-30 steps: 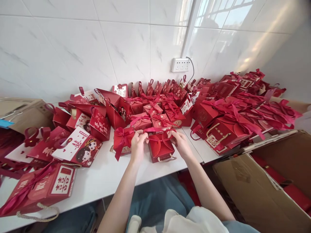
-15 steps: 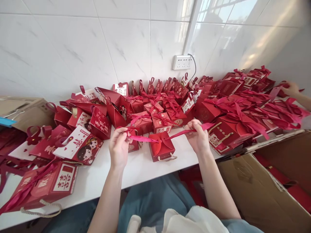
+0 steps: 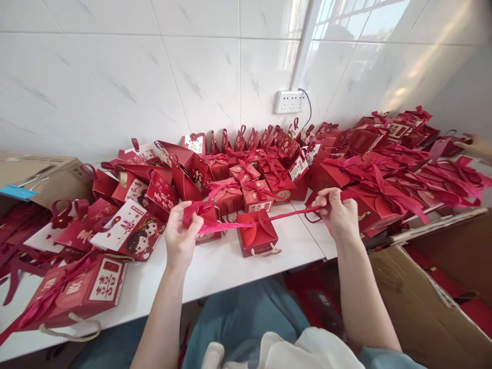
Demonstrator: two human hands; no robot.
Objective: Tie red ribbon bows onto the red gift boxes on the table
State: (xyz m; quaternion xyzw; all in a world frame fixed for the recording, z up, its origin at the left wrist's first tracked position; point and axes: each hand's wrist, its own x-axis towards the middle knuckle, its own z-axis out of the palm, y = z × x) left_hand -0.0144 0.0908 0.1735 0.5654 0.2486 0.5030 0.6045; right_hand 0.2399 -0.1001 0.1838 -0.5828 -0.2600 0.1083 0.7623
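A small red gift box (image 3: 258,236) with a twisted cord handle stands on the white table (image 3: 215,261) in front of me. A red ribbon (image 3: 226,226) passes through its folded top flaps and stretches out to both sides. On the left, my left hand (image 3: 182,233) is closed around one end of the ribbon, pinching it between thumb and fingers. My right hand (image 3: 340,212) is closed in a fist on the other end, which is drawn taut and narrow. Just behind my left hand stands another red box, partly hidden by it.
Many red gift boxes with bows (image 3: 226,195) crowd the table's back and right side. A larger box (image 3: 77,287) lies at left, near white-fronted boxes (image 3: 126,225). An open carton (image 3: 415,297) stands at lower right. Another person's hand (image 3: 476,146) reaches in at right.
My hands have moved farther apart, the right one outward to the right, pulling the ribbon tauter. My right fingers have closed into a fist. The other person's hand has shifted slightly right.
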